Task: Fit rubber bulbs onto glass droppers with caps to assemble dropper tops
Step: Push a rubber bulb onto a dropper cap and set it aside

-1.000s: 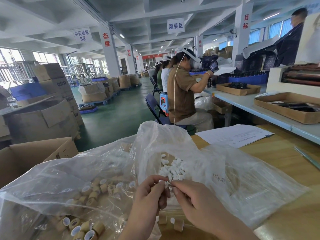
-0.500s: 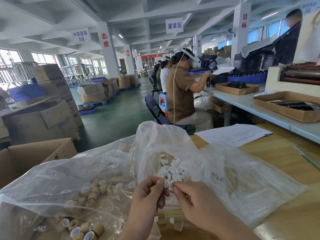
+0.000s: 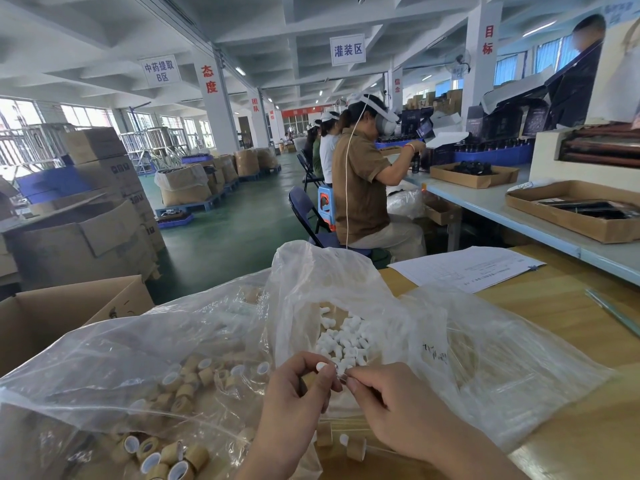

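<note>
My left hand (image 3: 298, 393) pinches a small white rubber bulb (image 3: 321, 366) at its fingertips, with a tan cap partly hidden under the fingers. My right hand (image 3: 391, 407) meets it from the right and pinches the top of a thin glass dropper (image 3: 341, 375), most of which is hidden by the hand. Behind the hands a clear bag holds a pile of white bulbs (image 3: 343, 337). A second clear bag on the left holds several tan caps (image 3: 183, 386). Assembled dropper tops (image 3: 355, 446) lie on the table below my hands.
The wooden table (image 3: 554, 317) carries a printed sheet (image 3: 464, 268) and a thin rod (image 3: 613, 315) at the right. An open cardboard box (image 3: 65, 313) stands at the left. Other workers (image 3: 367, 188) sit at a long bench ahead with cardboard trays (image 3: 568, 213).
Both hands stay together at the same spot. The white bulb now shows more plainly at my left fingertips.
</note>
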Tool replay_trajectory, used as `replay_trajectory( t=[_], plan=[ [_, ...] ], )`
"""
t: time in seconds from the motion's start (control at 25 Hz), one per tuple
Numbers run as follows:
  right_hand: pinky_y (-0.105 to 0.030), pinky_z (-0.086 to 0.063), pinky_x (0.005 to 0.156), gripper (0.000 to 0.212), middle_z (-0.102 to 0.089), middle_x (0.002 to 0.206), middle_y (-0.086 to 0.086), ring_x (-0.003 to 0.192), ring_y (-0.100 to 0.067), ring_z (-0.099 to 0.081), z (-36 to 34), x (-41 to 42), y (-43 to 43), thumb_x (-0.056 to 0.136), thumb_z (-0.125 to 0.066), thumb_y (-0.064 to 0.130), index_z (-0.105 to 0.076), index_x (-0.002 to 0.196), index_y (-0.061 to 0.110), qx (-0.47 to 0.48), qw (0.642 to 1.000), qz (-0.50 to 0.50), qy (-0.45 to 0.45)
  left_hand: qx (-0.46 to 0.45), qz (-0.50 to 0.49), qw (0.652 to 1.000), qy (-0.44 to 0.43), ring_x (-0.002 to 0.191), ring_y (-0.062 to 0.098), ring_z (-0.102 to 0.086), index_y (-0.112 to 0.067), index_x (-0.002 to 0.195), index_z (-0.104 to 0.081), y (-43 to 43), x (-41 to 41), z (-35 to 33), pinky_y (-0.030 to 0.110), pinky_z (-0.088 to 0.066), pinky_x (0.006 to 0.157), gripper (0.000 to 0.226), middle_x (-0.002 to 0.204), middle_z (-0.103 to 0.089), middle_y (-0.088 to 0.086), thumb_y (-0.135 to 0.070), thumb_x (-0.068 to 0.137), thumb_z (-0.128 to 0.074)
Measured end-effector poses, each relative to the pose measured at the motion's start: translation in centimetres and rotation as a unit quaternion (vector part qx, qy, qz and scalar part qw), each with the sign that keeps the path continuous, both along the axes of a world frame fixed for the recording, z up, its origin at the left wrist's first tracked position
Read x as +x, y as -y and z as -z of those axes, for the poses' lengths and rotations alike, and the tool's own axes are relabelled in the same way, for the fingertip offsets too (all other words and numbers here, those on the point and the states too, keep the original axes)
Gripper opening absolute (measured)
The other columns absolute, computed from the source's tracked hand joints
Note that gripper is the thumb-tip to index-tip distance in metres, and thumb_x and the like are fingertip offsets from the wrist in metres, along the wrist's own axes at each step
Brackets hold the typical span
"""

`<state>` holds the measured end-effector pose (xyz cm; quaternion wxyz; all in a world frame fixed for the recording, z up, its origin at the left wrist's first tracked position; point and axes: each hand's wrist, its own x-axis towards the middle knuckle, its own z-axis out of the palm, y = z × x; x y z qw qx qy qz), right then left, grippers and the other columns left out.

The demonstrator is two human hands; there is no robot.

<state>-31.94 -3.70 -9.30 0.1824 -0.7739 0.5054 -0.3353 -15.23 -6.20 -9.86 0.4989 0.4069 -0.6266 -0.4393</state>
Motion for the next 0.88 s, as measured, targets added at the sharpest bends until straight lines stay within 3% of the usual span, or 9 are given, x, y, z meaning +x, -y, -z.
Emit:
replay_trajectory(
  t=[0.24,0.4,0.6,0.88],
  plan=[
    [-0.022,-0.025,0.048,0.030,-0.045,0.052,0.009,0.049,-0.011,-0.038,-0.26,-0.13,-0.20,0.099,-0.045,0.029,-0.054,0.074,0.017,0.024,1.000,-0.008,-0.010,-0.013,-0.012,0.999,0.047,0.053,0.022,-0.040,-0.026,0.076,-0.068,-0.09,0.12,0.10,0.032,-0.037,0.052,0.021,0.066,-0.069,0.003,-0.010,0.088,-0.063],
    [-0.021,-0.025,0.047,0.029,-0.044,0.054,0.008,0.052,-0.012,-0.041,-0.35,-0.28,-0.24,0.099,-0.042,0.029,-0.050,0.074,0.017,-0.004,0.999,-0.007,-0.047,-0.008,-0.011,0.999,0.051,0.052,0.022,-0.042,-0.021,0.078,-0.067,-0.03,0.16,0.05,0.029,-0.038,0.050,0.015,0.066,-0.069,0.004,-0.010,0.087,-0.064],
    [-0.021,-0.025,0.051,0.026,-0.039,0.059,0.008,0.057,-0.008,-0.040,-0.10,-0.12,-0.22,0.099,-0.037,0.032,-0.045,0.077,0.021,-0.033,0.994,0.003,-0.103,0.003,-0.012,0.999,0.047,0.048,0.020,-0.042,-0.019,0.068,-0.067,0.06,0.08,0.15,0.028,-0.035,0.046,0.020,0.050,-0.059,0.003,-0.013,0.087,-0.065],
    [-0.021,-0.028,0.056,0.025,-0.036,0.071,0.008,0.065,-0.010,-0.040,0.04,0.43,-0.47,0.102,-0.027,0.037,-0.046,0.096,0.022,-0.077,0.982,0.032,-0.168,0.014,-0.004,1.000,0.009,0.045,0.017,-0.048,-0.008,0.070,-0.066,0.21,0.03,0.20,0.020,-0.038,0.044,0.018,0.055,-0.061,0.010,-0.008,0.087,-0.064]
  ],
)
